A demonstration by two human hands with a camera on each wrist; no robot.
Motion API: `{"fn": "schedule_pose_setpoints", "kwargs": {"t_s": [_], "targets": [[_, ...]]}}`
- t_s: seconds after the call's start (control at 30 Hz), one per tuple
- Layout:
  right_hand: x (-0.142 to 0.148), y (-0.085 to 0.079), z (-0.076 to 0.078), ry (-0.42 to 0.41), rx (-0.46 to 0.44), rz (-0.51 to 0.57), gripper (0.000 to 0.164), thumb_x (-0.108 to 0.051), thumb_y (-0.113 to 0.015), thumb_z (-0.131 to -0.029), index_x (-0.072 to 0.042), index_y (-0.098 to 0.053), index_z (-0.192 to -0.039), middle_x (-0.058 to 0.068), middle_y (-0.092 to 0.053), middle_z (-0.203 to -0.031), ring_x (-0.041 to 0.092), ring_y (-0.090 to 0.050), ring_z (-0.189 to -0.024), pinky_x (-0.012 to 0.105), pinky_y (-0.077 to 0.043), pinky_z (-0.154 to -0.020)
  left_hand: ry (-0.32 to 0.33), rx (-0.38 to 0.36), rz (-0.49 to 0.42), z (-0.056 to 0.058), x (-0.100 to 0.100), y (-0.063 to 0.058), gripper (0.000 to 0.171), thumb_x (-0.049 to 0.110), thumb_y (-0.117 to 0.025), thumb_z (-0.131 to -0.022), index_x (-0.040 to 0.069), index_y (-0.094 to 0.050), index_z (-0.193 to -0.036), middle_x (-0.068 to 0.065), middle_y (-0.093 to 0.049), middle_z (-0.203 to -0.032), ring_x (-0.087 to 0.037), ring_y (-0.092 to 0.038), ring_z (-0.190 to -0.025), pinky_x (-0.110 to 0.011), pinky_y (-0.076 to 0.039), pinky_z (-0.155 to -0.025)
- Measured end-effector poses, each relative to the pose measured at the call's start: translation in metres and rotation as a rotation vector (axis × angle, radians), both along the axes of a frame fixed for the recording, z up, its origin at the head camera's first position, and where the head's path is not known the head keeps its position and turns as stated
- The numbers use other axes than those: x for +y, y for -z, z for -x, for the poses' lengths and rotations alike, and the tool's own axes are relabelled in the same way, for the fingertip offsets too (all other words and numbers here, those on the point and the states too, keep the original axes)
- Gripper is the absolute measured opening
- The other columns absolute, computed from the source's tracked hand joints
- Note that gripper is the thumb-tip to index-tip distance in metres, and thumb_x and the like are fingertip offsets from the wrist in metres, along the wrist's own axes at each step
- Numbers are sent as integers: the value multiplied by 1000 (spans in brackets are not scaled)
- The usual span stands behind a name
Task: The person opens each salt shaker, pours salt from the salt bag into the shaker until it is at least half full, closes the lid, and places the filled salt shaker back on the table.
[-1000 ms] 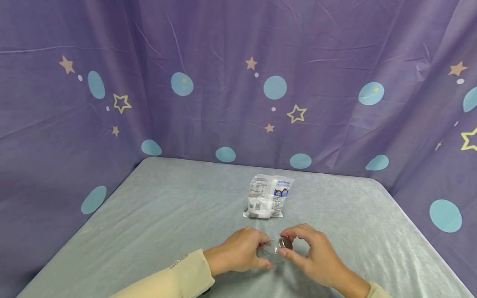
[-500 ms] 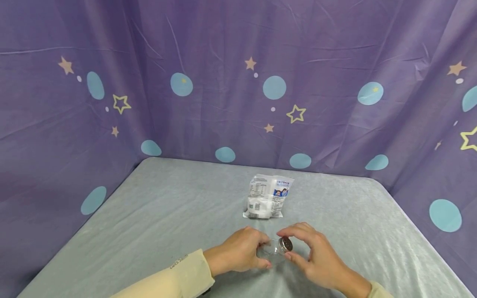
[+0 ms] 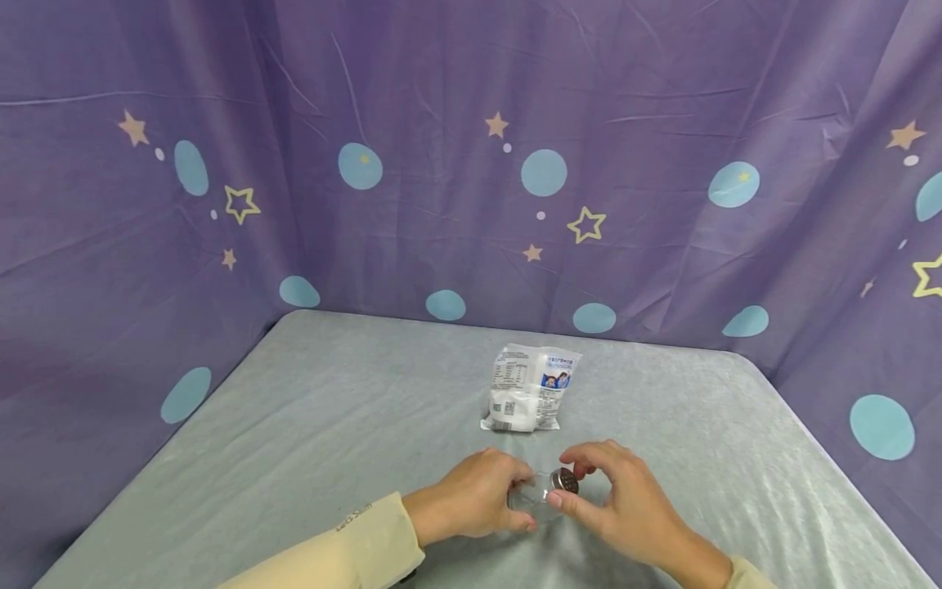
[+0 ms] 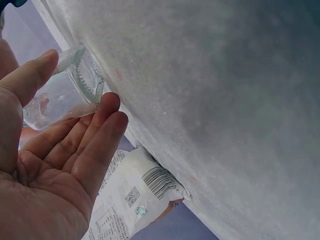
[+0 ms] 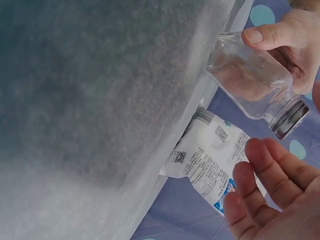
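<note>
My left hand (image 3: 474,495) holds a small clear glass shaker bottle (image 5: 250,75) between thumb and fingers. The bottle is tilted, its silver metal cap (image 5: 290,119) pointing toward my right hand (image 3: 636,507). Small holes dot the dark top of the cap in the head view. My right hand's thumb and loosely bent fingers stand around the cap, and a gap shows between cap and fingers in the right wrist view. Through the left wrist view the bottle's ridged glass base (image 4: 89,75) shows near the fingertips.
Behind the hands stands a white printed plastic packet (image 3: 521,388) with a blue picture on it. A pale grey cloth (image 3: 353,409) covers the table. Purple curtain (image 3: 441,164) with stars and blue dots hangs at the back and sides.
My right hand's fingers and thumb have shifted about the cap, off its edge and spread around it. My left hand and the bottle stay nearly in place.
</note>
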State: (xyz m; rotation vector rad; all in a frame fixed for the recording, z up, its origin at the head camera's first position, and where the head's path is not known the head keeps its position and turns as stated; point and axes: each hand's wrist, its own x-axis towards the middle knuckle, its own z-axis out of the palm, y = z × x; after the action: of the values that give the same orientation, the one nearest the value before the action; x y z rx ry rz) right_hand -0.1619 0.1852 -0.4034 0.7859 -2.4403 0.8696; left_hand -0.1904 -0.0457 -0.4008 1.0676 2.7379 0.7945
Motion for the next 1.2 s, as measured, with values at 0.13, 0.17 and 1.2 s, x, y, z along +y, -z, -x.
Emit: {"fn": "schedule_pose_setpoints", "kwargs": {"t_s": [0.13,0.17,1.2], "targets": [[-1,0,0,14,-26,4,24,-41,-86,-83,-31,-71,-99,-23,-61,-86,0,-58,-81,32,-50,-69,3,-1,0,0,0,0,22,29,-92,-77,20,-74,-85,16,-53,-62,2,-44,-50,-17,-37,-49],[-1,0,0,9,-31,8,22,-40,-86,-83,-32,-71,-97,-23,-61,-86,0,-57,-80,32,-49,-69,3,-2,-1,0,0,1,22,29,-92,-77,20,-74,-85,16,-53,-61,2,-44,-51,-17,-37,-49],[3,-2,2,-179,59,2,58,-12,-90,-76,-30,-66,-125,-18,-65,-106,6,-60,-96,34,-44,-85,-1,8,12,0,1,0,23,30,-92,-76,20,-73,-85,16,-56,-65,3,-46,-51,-17,-38,-50]]}}
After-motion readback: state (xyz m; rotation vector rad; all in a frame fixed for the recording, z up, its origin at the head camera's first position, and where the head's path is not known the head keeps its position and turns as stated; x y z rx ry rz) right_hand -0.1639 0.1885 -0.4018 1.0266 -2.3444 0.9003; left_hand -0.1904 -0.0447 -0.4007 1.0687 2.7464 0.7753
